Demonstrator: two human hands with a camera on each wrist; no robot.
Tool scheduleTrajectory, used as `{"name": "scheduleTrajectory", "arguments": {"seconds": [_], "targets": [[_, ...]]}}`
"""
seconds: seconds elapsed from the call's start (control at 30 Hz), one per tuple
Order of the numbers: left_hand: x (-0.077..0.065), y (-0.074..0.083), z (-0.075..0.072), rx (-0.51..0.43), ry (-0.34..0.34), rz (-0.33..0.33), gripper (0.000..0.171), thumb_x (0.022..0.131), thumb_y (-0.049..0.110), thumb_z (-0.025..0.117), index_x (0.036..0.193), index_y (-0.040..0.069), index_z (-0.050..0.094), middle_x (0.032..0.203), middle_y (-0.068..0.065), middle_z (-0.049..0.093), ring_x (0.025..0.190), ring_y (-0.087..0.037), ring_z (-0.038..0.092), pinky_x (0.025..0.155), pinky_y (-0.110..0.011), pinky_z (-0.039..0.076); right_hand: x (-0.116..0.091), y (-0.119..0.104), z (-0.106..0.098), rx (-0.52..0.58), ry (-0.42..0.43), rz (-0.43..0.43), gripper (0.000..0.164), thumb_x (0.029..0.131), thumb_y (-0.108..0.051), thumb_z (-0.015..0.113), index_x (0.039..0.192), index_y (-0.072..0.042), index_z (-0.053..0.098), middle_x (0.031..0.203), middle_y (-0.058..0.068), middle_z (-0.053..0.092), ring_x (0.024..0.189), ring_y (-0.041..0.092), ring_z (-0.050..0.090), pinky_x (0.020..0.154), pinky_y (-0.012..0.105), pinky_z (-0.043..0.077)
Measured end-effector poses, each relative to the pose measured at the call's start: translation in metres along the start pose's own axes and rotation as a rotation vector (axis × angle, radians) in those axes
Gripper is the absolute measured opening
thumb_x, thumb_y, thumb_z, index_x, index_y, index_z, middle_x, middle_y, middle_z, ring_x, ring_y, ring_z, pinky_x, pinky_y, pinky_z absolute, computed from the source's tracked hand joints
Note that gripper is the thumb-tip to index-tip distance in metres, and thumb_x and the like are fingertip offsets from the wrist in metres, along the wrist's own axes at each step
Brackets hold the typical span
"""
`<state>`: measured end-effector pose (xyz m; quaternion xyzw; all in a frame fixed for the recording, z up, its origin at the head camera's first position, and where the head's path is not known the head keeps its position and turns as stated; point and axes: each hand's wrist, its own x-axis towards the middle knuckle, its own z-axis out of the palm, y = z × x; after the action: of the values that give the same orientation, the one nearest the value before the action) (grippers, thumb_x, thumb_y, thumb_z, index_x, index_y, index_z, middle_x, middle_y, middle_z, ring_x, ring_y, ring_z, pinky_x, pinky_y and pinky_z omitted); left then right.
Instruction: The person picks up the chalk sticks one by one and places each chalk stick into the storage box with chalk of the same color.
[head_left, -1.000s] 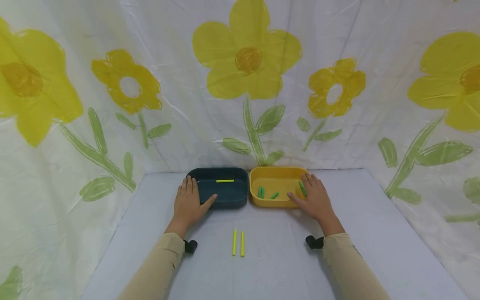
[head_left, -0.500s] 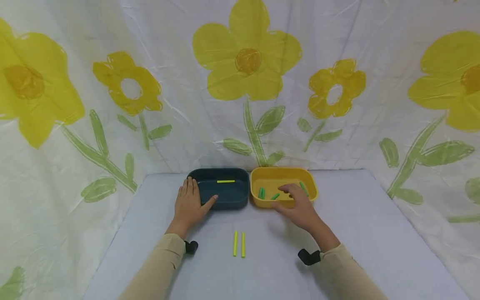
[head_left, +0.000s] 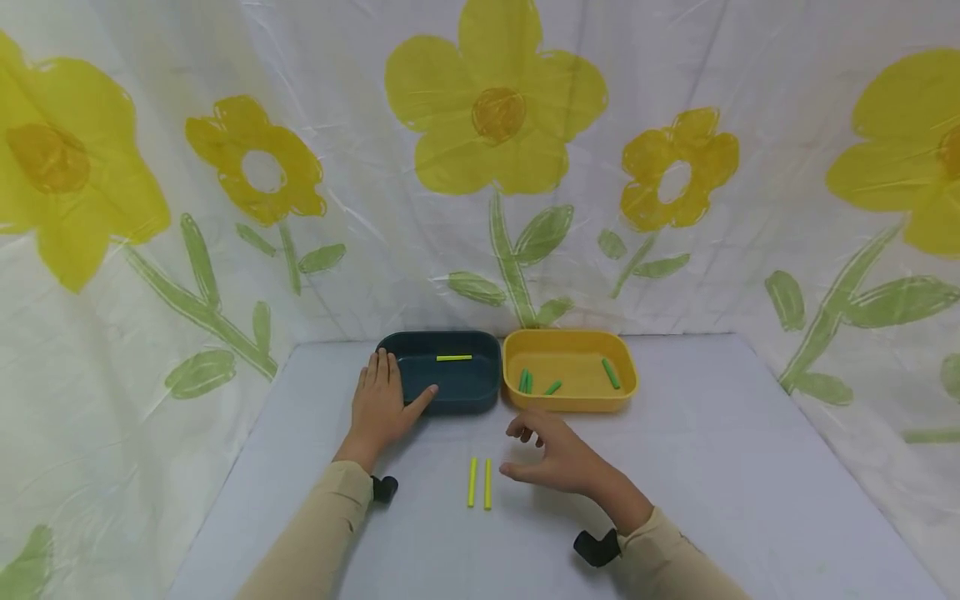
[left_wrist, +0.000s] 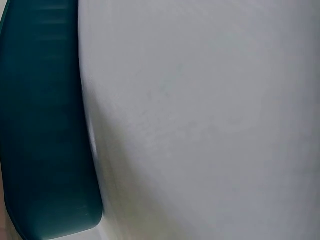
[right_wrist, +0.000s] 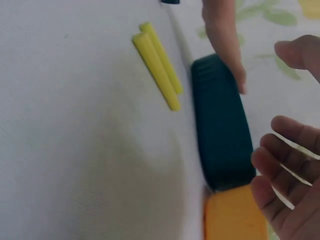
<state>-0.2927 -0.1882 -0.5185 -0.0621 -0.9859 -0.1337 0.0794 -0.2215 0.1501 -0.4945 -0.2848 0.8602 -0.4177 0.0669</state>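
My left hand rests along the left end of a dark teal bin, fingers straight and thumb out over its front rim. Inside that bin lies one thin yellow stick. Two more yellow sticks, a left stick and a right stick, lie side by side on the white table. Just to their right hovers my right hand, thumb and bent fingers apart with nothing between them. The right wrist view shows its spread fingertips and the pair of sticks.
A yellow bin stands against the teal bin's right side, with several short green sticks in it. Behind both bins hangs a white cloth printed with flowers. The left wrist view shows the teal bin's side wall and white tabletop.
My right hand has left the yellow bin's right end and moved left and toward me, beside the two yellow sticks, its fingers bending. My left hand has stayed on the teal bin.
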Motion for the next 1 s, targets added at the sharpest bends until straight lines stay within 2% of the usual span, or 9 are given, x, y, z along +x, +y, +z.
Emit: {"name": "scheduleTrajectory", "arguments": {"seconds": [0.13,0.23,0.43,0.83,1.0], "targets": [[0.000,0.001,-0.001,0.006,-0.004,0.001,0.119,0.098,0.085,0.036,0.164,-0.012,0.016,0.175,-0.031,0.008,0.165,-0.046,0.007,0.133,-0.062,0.011,0.001,0.002,0.009,-0.006,-0.083,0.031,0.058,0.086,-0.050,0.087,0.127,-0.014,0.067,0.120,0.003,0.067,0.110,0.021,0.063,0.095,0.037,0.054],[0.001,0.001,-0.002,0.009,-0.003,-0.001,0.119,0.098,0.085,0.036,0.164,-0.012,0.017,0.175,-0.031,0.009,0.165,-0.045,0.007,0.133,-0.062,0.012,0.002,0.003,0.014,-0.020,-0.131,0.038,0.064,0.084,-0.054,0.087,0.131,-0.015,0.067,0.122,0.001,0.066,0.113,0.020,0.062,0.098,0.038,0.054],[0.002,0.002,-0.002,0.019,0.003,0.004,0.119,0.099,0.084,0.036,0.164,-0.013,0.018,0.174,-0.032,0.010,0.165,-0.046,0.008,0.133,-0.062,0.012,0.006,0.005,0.025,-0.092,-0.189,0.053,0.067,0.082,-0.060,0.087,0.131,-0.019,0.067,0.122,-0.007,0.065,0.113,0.011,0.060,0.101,0.036,0.054],[0.000,0.002,-0.002,0.010,0.007,0.000,0.118,0.099,0.083,0.038,0.163,-0.014,0.018,0.174,-0.032,0.011,0.165,-0.046,0.009,0.133,-0.062,0.013,0.010,0.003,0.040,-0.275,-0.230,0.061,0.074,0.077,-0.064,0.088,0.132,-0.018,0.068,0.114,-0.012,0.062,0.105,0.003,0.056,0.100,0.035,0.055],[0.000,0.002,-0.002,0.004,0.007,0.000,0.118,0.099,0.083,0.038,0.163,-0.014,0.018,0.174,-0.032,0.011,0.165,-0.046,0.009,0.133,-0.061,0.013,0.010,-0.001,0.040,-0.299,-0.226,0.056,0.072,0.077,-0.061,0.089,0.130,-0.017,0.069,0.113,-0.011,0.063,0.104,0.003,0.057,0.098,0.034,0.056]]}}
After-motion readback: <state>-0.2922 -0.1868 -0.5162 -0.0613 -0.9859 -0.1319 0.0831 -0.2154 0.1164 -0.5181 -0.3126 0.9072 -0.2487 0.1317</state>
